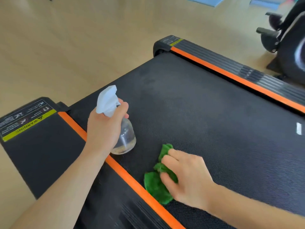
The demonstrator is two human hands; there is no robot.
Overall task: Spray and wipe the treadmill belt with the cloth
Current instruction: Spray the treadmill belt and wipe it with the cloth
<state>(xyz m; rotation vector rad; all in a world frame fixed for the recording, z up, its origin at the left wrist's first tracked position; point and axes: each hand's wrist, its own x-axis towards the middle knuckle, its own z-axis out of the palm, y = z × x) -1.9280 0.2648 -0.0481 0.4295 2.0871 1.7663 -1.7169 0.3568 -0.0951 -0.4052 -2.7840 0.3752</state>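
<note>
1. A person's left hand (105, 129) grips the neck of a clear spray bottle (123, 138) with a white trigger head (108, 100), fingers curled round it; the bottle's base sits low over the treadmill belt (206, 113), just inside the near orange side strip (125, 172). Whether the base touches the belt cannot be told.

2. The right hand (186, 177) presses a bunched green cloth (156, 184) onto the belt, its fingers curled over the folds. The cloth lies under and to the left of that hand, close beside the orange strip and just nearer the person than the bottle.

3. The belt's textured black surface stretches away beyond both hands to the far orange strip (231, 75); a warning label (28, 123) marks the side rail left of the left hand.

4. The step in hand reads as wiping: the cloth is down and under pressure while the bottle is held aside, its nozzle pointing away from the person.

5. The blur around the right hand suggests a stroke in progress, though its direction cannot be told.

6. The next move appears to call for sweeping the cloth across the belt toward the far strip, then fresh spray on the stretch ahead of the hands, with the bottle kept clear of the cloth's path.
</note>
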